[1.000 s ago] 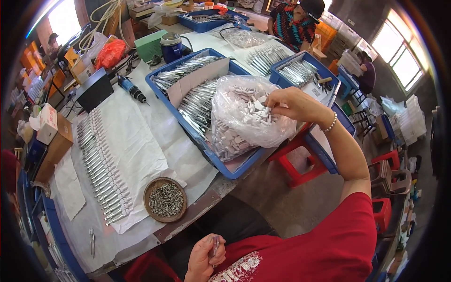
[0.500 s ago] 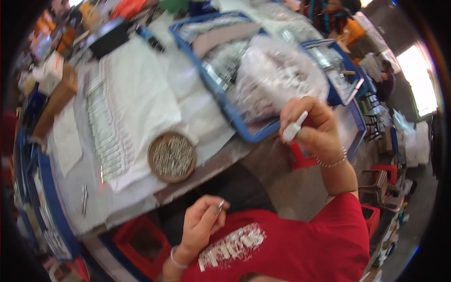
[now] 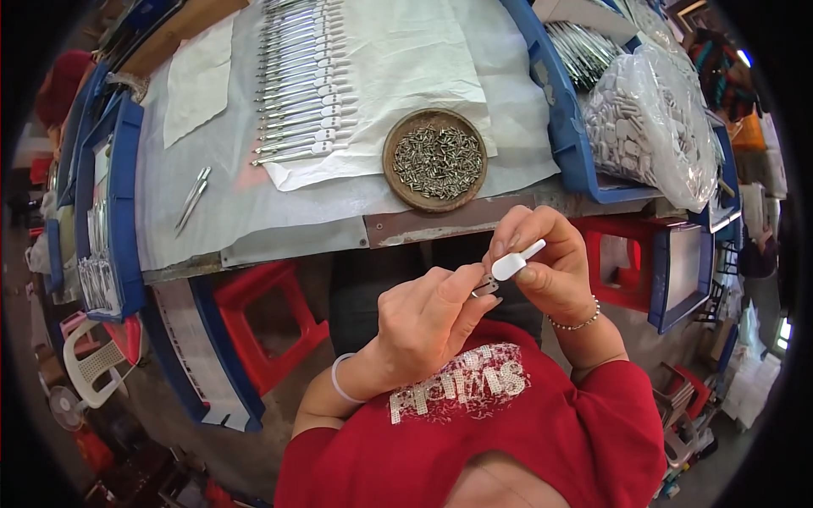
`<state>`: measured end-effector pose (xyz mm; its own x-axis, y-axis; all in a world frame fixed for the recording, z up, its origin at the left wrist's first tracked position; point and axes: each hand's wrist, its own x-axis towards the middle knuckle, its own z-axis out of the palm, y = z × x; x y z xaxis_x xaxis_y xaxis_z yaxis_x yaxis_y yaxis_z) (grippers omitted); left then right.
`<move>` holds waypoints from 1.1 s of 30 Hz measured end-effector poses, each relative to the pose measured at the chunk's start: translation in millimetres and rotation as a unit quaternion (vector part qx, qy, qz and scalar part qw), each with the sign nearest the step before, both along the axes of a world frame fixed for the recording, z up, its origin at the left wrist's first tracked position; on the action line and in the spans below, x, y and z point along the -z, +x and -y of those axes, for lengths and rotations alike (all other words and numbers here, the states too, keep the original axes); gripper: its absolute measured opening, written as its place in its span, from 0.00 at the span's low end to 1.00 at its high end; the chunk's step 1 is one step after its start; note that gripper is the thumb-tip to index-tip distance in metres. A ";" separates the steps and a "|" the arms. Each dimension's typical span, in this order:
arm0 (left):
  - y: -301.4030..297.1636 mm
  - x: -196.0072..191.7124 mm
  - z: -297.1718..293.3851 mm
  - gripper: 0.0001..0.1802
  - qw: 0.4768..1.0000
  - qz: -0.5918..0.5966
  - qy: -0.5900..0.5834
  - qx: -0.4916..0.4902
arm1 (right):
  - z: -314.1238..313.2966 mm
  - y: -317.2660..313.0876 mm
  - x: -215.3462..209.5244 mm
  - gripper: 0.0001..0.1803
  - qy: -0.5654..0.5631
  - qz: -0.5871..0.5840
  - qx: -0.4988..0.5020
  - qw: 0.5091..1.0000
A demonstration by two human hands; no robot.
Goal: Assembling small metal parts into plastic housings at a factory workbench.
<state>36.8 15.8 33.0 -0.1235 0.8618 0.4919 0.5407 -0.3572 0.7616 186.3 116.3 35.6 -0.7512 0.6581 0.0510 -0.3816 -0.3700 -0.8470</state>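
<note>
My right hand (image 3: 550, 267) pinches a white plastic piece (image 3: 510, 267) with a flat rounded head and a narrow stem. My left hand (image 3: 432, 313) has thumb and forefinger closed on a small metal piece (image 3: 485, 286), just beside the white one; fingers partly cover it, and whether the two pieces touch I cannot tell. Both hands are in front of the table edge. Beyond them sits a round wooden bowl (image 3: 391, 161) filled with small metal parts (image 3: 436, 161). To its left, several slim silver rods with white heads (image 3: 305, 113) lie in a row on white paper (image 3: 406, 59).
Two loose silver rods (image 3: 194, 201) lie at the table's left. A blue tray (image 3: 563, 135) at the right holds a clear bag of white pieces (image 3: 648, 127) and more rods (image 3: 584, 52). Another blue tray (image 3: 127, 169) stands far left. Red stools (image 3: 267, 317) are below the table edge.
My right hand has come down and left with the white piece, and my left hand has moved up and right to meet it. The head view has swung left.
</note>
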 end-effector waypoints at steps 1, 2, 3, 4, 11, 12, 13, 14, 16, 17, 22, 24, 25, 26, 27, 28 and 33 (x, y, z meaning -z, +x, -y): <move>-0.2 0.8 0.9 0.14 1.000 -0.021 0.014 -0.011 | 0.7 0.2 -0.6 0.12 0.001 0.002 0.000 1.000; -0.2 1.8 1.8 0.14 1.000 -0.018 0.014 -0.011 | 1.2 0.9 -1.3 0.12 0.016 0.010 -0.004 1.000; -0.1 2.8 2.6 0.14 0.999 -0.034 0.019 -0.014 | 1.7 1.4 -2.0 0.12 0.032 0.017 -0.007 0.999; -0.9 4.0 3.4 0.14 0.998 -0.051 0.023 -0.018 | 2.9 0.9 -2.9 0.12 0.032 0.018 -0.007 0.999; -6.9 6.8 11.9 0.10 0.996 0.086 -0.014 0.000 | 16.7 -8.4 -9.5 0.11 0.110 0.090 -0.029 0.989; -8.3 7.3 12.8 0.10 0.996 0.087 -0.014 0.000 | 20.2 -11.2 -9.9 0.11 0.118 0.094 -0.014 0.988; -10.6 8.4 13.9 0.10 0.995 0.102 -0.018 0.005 | 22.1 -13.4 -9.9 0.11 0.126 0.098 -0.001 0.987; -12.3 9.7 15.1 0.10 0.993 0.117 -0.022 0.011 | 22.8 -14.4 -10.5 0.11 0.126 0.098 -0.003 0.987; -11.8 14.1 23.2 0.10 0.973 0.216 -0.074 0.035 | 23.7 -15.6 -13.0 0.14 0.132 0.133 -0.024 0.982; -12.3 15.4 26.9 0.10 0.940 0.312 -0.125 0.060 | 18.6 -16.8 -14.4 0.14 0.131 0.132 -0.026 0.982; -17.6 14.9 29.5 0.12 0.595 0.713 -0.277 0.247 | 4.8 -27.0 -14.8 0.24 0.001 0.034 -0.025 0.999; -18.4 14.5 31.2 0.14 0.570 0.725 -0.288 0.259 | -0.8 -34.3 -15.5 0.22 -0.062 -0.042 -0.033 0.997; -18.9 15.2 32.1 0.15 0.541 0.742 -0.299 0.260 | 1.9 -41.4 -19.7 0.19 -0.082 -0.047 -0.020 0.995; -19.2 15.7 32.8 0.16 0.512 0.758 -0.310 0.261 | 2.4 -47.4 -20.7 0.16 -0.118 -0.082 -0.042 0.989; -18.9 15.9 33.4 0.16 0.510 0.757 -0.313 0.263 | 2.1 -52.2 -21.6 0.14 -0.152 -0.117 -0.063 0.979; -18.4 15.8 34.2 0.16 0.503 0.761 -0.323 0.251 | 2.7 -56.0 -24.7 0.11 -0.174 -0.093 -0.077 0.977; -16.9 14.8 38.9 0.18 0.487 0.776 -0.338 0.216 | 15.7 -74.4 -31.5 0.10 -0.196 0.052 -0.060 0.977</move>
